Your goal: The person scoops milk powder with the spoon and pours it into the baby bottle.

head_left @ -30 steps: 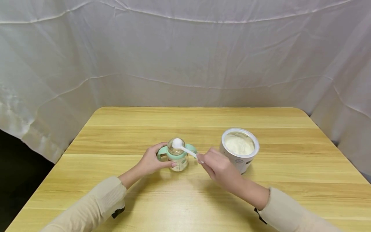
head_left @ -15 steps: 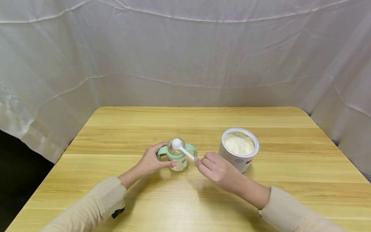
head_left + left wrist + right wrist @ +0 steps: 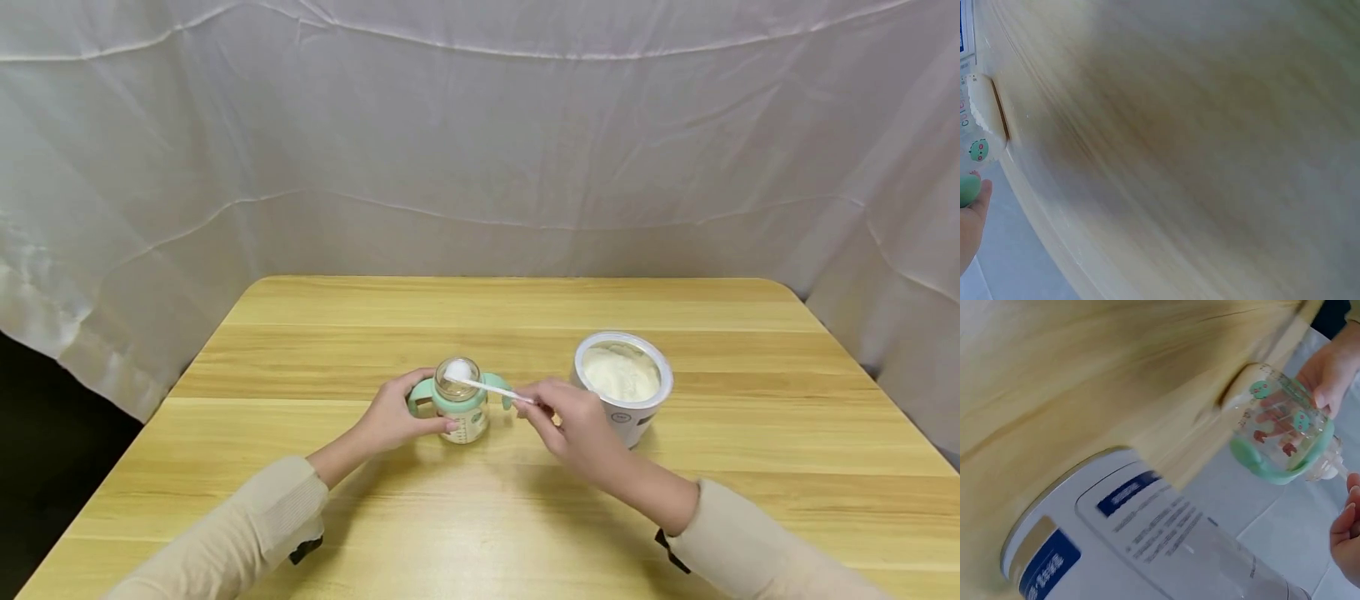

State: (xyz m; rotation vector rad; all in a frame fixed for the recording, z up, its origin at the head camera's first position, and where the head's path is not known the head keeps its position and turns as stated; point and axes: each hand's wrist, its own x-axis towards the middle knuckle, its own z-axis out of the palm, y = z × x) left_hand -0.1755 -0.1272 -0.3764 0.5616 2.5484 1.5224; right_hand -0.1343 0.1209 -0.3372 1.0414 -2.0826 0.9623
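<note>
In the head view a clear baby bottle (image 3: pixel 468 423) with a mint-green collar and two handles stands upright on the table, uncapped. My left hand (image 3: pixel 393 413) holds it at the left side, thumb across the front and fingers by the left handle. Pale powder lies at its bottom in the left wrist view. My right hand (image 3: pixel 583 432) pinches the handle of a white measuring scoop (image 3: pixel 491 387); the scoop's bowl is at the bottle's mouth, tilted. In the right wrist view the bottle (image 3: pixel 1279 422) shows its printed side, and the right fingers (image 3: pixel 1349 528) appear at the edge.
An open can of milk powder (image 3: pixel 633 423) stands right of the bottle, close behind my right hand. Its cream powder shows inside the rim. A wooden table (image 3: pixel 360 333) lies under everything, with a pale curtain (image 3: pixel 480 142) hanging behind and at the sides.
My right hand has rolled the scoop one way and then back, so its bowl now tips differently at the bottle's mouth. The left hand, bottle and can stay in place.
</note>
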